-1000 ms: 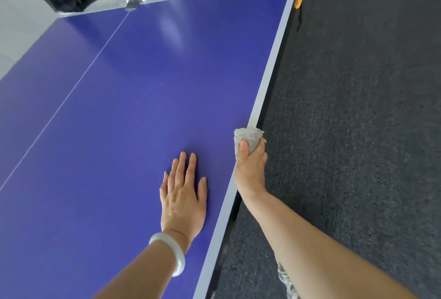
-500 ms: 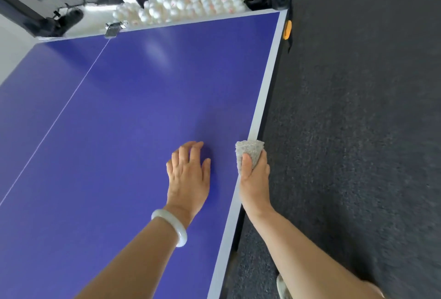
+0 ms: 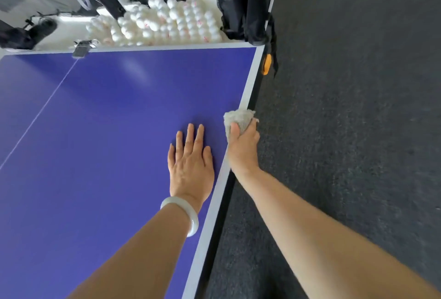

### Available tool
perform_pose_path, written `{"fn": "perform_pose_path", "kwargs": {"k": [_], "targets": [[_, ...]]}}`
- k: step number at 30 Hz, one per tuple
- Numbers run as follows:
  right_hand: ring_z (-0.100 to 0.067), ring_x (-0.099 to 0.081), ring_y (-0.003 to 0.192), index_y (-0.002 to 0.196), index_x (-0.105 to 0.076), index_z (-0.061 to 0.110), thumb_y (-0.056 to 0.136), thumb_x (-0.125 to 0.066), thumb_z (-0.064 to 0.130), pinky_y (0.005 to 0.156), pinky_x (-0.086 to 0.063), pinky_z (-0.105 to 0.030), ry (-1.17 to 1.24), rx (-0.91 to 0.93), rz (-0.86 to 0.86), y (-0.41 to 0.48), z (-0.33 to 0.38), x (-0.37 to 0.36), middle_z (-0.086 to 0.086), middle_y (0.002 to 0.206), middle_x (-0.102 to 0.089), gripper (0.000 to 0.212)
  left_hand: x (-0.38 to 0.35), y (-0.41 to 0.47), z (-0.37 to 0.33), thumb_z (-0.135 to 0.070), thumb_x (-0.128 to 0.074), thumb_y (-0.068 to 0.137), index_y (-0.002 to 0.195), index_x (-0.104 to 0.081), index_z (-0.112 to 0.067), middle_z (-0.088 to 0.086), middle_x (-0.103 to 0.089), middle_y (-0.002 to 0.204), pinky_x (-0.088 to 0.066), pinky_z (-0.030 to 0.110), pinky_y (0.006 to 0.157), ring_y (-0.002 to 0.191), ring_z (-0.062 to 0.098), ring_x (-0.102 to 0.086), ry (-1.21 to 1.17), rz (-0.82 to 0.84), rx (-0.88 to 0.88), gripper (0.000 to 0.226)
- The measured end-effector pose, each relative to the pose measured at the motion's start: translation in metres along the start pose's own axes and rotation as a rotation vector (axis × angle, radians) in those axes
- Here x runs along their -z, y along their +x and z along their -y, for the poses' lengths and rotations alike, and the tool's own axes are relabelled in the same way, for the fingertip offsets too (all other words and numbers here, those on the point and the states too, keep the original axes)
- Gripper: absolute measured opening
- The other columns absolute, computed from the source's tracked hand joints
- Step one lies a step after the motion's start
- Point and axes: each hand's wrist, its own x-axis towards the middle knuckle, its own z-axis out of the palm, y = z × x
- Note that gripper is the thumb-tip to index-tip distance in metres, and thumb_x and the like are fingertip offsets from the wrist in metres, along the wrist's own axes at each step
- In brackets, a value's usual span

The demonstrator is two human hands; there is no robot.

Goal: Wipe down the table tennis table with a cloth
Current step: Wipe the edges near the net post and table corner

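Left forearm (image 3: 143, 246) and right forearm (image 3: 310, 227) bare. Left wrist carries one thick milky-white bangle (image 3: 192, 221): smooth, glossy, rounded section, plain, slightly translucent.

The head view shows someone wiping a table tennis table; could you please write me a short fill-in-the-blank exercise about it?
1. The right hand grips a ____ cloth at the table's side edge.
2. The left hand, wearing a bracelet, lies flat on the ____ tabletop.
3. The balls piled beyond the far end are ____.
Missing words: grey; blue; white.
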Motion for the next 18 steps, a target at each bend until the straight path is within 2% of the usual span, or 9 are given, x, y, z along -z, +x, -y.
{"fn": "perform_pose_path", "kwargs": {"k": [5, 7, 9, 11, 13, 14, 16, 18], "targets": [[-0.027, -0.028, 0.146, 0.159, 0.001, 0.014, 0.105, -0.044, 0.026, 0.118, -0.028, -0.038, 0.131, 0.015, 0.072, 0.12, 0.06, 0.025, -0.01, 0.162, -0.019, 0.072, 0.001, 0.0, 0.001, -0.044, -0.001, 0.098, 0.158, -0.005, -0.035, -0.015, 0.001, 0.165, 0.008, 0.03, 0.122, 0.152, 0.011, 0.006, 0.003, -0.004, 0.015, 0.061], [-0.025, -0.028, 0.146, 0.159, 0.002, 0.018, 0.105, -0.044, 0.028, 0.115, -0.028, -0.036, 0.151, 0.025, 0.061, 0.127, 0.064, 0.025, -0.008, 0.163, -0.019, 0.072, 0.001, -0.001, 0.001, -0.047, -0.001, 0.096, 0.158, -0.006, -0.036, -0.015, 0.0, 0.165, 0.007, 0.031, 0.123, 0.152, 0.011, 0.006, -0.011, -0.008, 0.02, 0.063], [-0.023, -0.028, 0.147, 0.159, 0.0, 0.019, 0.105, -0.044, 0.03, 0.113, -0.028, -0.033, 0.185, 0.045, 0.037, 0.107, 0.056, 0.021, -0.005, 0.163, -0.018, 0.071, 0.001, -0.001, 0.001, -0.047, -0.002, 0.096, 0.158, -0.008, -0.035, -0.015, -0.002, 0.164, 0.004, 0.033, 0.123, 0.152, 0.012, 0.004, -0.016, -0.009, 0.024, 0.063], [-0.022, -0.027, 0.147, 0.159, 0.001, 0.021, 0.105, -0.043, 0.034, 0.118, -0.027, -0.036, 0.193, 0.017, 0.053, 0.071, 0.037, 0.017, -0.005, 0.164, -0.018, 0.072, 0.002, -0.002, 0.001, -0.047, -0.001, 0.095, 0.158, -0.009, -0.035, -0.015, -0.003, 0.165, 0.002, 0.034, 0.124, 0.153, 0.012, 0.002, -0.014, -0.012, 0.022, 0.064], [-0.025, -0.03, 0.146, 0.159, 0.004, 0.021, 0.105, -0.04, 0.039, 0.116, -0.03, -0.037, 0.13, -0.043, 0.121, 0.026, 0.018, 0.016, -0.007, 0.163, -0.02, 0.072, 0.003, -0.001, 0.0, -0.047, -0.001, 0.095, 0.158, -0.009, -0.035, -0.015, -0.003, 0.165, 0.002, 0.033, 0.123, 0.153, 0.013, 0.001, -0.021, -0.008, 0.023, 0.064], [-0.026, -0.034, 0.143, 0.159, 0.003, 0.021, 0.105, -0.039, 0.04, 0.112, -0.033, -0.033, 0.086, -0.07, 0.17, 0.004, 0.011, 0.019, -0.009, 0.162, -0.024, 0.071, 0.003, -0.002, 0.0, -0.046, -0.002, 0.097, 0.158, -0.009, -0.035, -0.014, -0.004, 0.165, 0.002, 0.034, 0.123, 0.153, 0.013, 0.001, -0.025, -0.005, 0.028, 0.063], [-0.025, -0.044, 0.136, 0.159, -0.006, 0.019, 0.106, -0.036, 0.036, 0.099, -0.036, -0.025, -0.017, -0.103, 0.292, -0.03, 0.004, 0.035, -0.011, 0.155, -0.037, 0.063, 0.005, -0.003, -0.002, -0.043, -0.004, 0.1, 0.158, -0.007, -0.034, -0.011, -0.003, 0.166, 0.002, 0.035, 0.123, 0.153, 0.015, 0.001, -0.01, 0.021, 0.032, 0.059], [-0.02, -0.05, 0.13, 0.154, -0.029, 0.015, 0.107, -0.036, 0.033, 0.099, -0.039, -0.025, -0.091, -0.107, 0.406, -0.048, 0.009, 0.061, -0.008, 0.145, -0.05, 0.05, 0.012, -0.002, -0.004, -0.041, -0.008, 0.102, 0.158, -0.001, -0.031, -0.008, 0.002, 0.166, 0.002, 0.038, 0.124, 0.153, 0.018, 0.004, 0.017, 0.093, 0.043, 0.057]]}}
